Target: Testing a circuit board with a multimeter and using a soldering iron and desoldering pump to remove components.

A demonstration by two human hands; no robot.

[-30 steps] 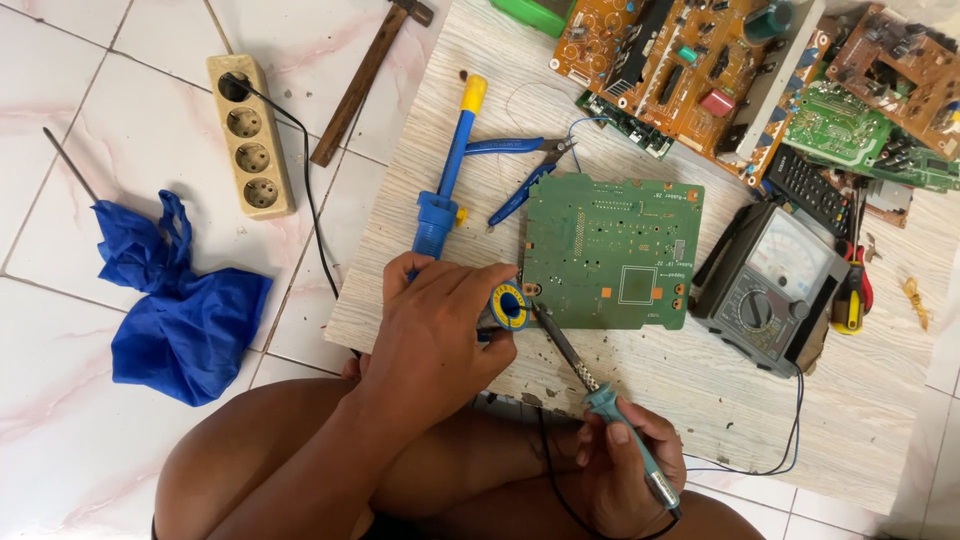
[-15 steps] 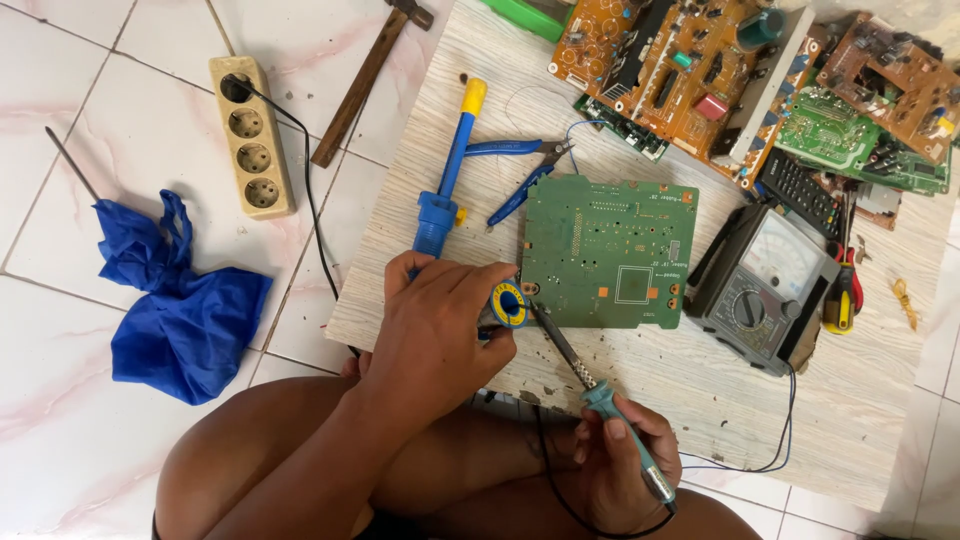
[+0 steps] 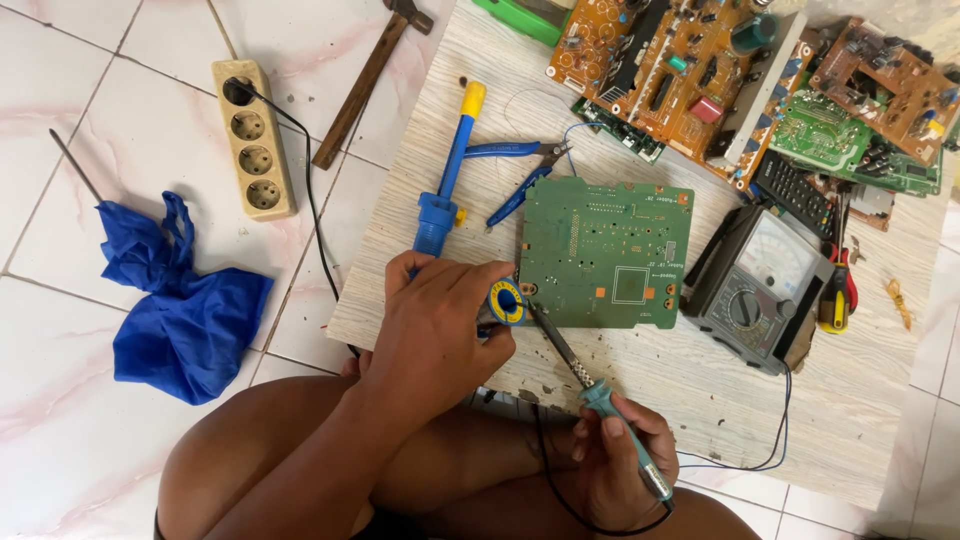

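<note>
Two hands are seen at the near edge of a pale wooden board [image 3: 640, 400]. A small blue and yellow solder spool [image 3: 506, 301] is pinched in the curled fingers of the left hand [image 3: 440, 330], just beside the near left corner of a green circuit board [image 3: 605, 252]. A teal-handled soldering iron [image 3: 600, 400] is gripped in the closed right hand [image 3: 615, 465], its tip brought to that same corner. A grey analogue multimeter [image 3: 755, 290] lies to the right, and a blue desoldering pump [image 3: 445, 185] to the far left.
</note>
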